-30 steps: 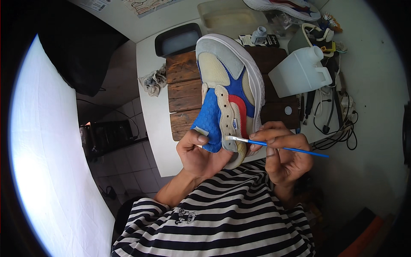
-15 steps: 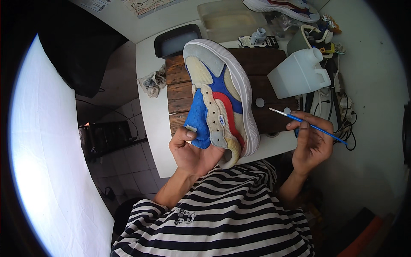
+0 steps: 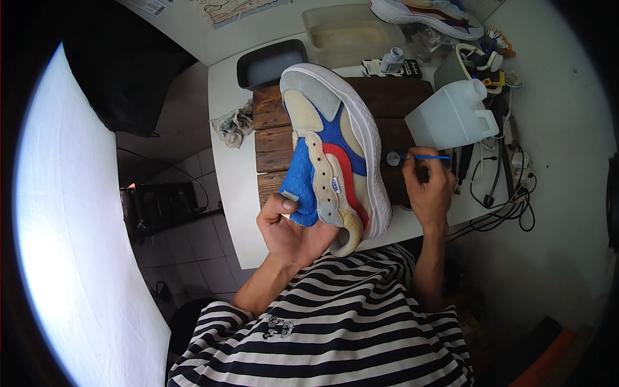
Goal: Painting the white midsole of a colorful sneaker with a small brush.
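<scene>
My left hand (image 3: 290, 235) is closed around the heel end and blue tongue of a sneaker (image 3: 338, 142), which is tilted with its toe pointing away from me. The shoe is cream, grey, blue and red with a white sole, and its eyelets carry no laces. In my right hand (image 3: 429, 190) a thin blue paintbrush (image 3: 429, 157) is pinched between thumb and fingers. The brush tip is at a small round cap (image 3: 393, 158) holding pale liquid, on the dark wooden board (image 3: 274, 137); whether it touches the liquid I cannot tell.
A translucent jug (image 3: 451, 116) stands right of the shoe. Behind it are a small bottle (image 3: 392, 61), a clear plastic tub (image 3: 351, 35) and another sneaker (image 3: 429, 16). A dark tray (image 3: 271, 62) and a crumpled rag (image 3: 233, 124) sit at the left; cables (image 3: 516, 206) trail at the right.
My right hand has moved left and slightly up, bringing the brush tip from the air to the small cap. The left hand and the sneaker have hardly moved.
</scene>
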Demonstrator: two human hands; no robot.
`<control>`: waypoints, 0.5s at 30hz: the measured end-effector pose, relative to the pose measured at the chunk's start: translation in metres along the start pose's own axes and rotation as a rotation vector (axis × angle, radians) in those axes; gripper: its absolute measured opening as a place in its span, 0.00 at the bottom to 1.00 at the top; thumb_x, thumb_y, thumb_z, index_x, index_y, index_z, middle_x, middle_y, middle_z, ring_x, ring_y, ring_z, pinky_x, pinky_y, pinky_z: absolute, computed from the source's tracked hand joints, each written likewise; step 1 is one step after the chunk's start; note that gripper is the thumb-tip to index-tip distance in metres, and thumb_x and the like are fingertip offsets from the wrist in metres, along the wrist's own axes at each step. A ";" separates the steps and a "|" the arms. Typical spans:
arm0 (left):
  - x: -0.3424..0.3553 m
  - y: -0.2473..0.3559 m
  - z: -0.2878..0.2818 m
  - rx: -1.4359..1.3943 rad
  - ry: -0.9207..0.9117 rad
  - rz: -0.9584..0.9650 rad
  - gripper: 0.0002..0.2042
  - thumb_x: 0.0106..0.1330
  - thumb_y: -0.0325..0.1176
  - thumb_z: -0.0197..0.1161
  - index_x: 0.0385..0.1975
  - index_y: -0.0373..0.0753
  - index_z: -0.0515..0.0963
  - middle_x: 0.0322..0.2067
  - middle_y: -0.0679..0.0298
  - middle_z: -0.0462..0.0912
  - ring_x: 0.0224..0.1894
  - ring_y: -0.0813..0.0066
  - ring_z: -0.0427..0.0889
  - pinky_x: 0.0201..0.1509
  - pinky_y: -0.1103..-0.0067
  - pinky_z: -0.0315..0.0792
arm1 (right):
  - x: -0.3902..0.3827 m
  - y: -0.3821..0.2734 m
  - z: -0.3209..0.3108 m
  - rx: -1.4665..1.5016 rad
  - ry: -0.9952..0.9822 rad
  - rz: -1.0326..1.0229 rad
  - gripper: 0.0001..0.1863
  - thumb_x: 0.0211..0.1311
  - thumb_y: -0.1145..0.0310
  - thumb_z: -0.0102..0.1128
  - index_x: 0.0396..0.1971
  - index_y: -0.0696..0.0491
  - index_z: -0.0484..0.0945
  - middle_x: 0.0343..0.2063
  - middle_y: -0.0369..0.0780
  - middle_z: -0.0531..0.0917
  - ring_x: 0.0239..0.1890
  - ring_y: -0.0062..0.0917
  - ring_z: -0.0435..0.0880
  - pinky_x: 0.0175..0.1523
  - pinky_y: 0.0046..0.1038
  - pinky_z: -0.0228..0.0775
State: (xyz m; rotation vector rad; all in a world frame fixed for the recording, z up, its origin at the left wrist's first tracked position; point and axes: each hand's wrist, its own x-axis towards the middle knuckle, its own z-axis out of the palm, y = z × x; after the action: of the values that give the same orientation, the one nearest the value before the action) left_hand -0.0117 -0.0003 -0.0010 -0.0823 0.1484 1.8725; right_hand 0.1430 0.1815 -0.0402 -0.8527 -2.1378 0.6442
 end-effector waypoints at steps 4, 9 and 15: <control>0.001 0.000 0.001 0.001 -0.002 -0.008 0.38 0.52 0.34 0.50 0.69 0.35 0.59 0.66 0.53 0.69 0.67 0.56 0.69 0.75 0.61 0.57 | -0.004 0.004 -0.003 0.018 0.027 0.011 0.08 0.58 0.76 0.66 0.37 0.56 0.80 0.27 0.42 0.84 0.26 0.31 0.83 0.33 0.31 0.74; 0.000 0.000 0.001 0.022 0.059 -0.009 0.38 0.52 0.34 0.50 0.70 0.35 0.59 0.66 0.54 0.69 0.68 0.56 0.68 0.74 0.61 0.57 | -0.009 -0.027 -0.026 0.451 0.236 0.091 0.08 0.63 0.80 0.60 0.41 0.62 0.75 0.30 0.45 0.85 0.28 0.26 0.85 0.37 0.27 0.78; 0.001 0.001 0.003 0.017 0.000 -0.034 0.38 0.51 0.33 0.50 0.68 0.34 0.60 0.64 0.52 0.71 0.66 0.56 0.70 0.74 0.60 0.59 | -0.012 -0.070 -0.040 0.879 0.143 0.030 0.06 0.67 0.81 0.52 0.41 0.63 0.69 0.29 0.50 0.84 0.27 0.26 0.83 0.37 0.26 0.79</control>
State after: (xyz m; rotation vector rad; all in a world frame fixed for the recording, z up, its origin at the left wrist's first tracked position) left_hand -0.0128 0.0009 0.0017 -0.0725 0.1624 1.8367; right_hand 0.1542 0.1332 0.0247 -0.4135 -1.4676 1.3448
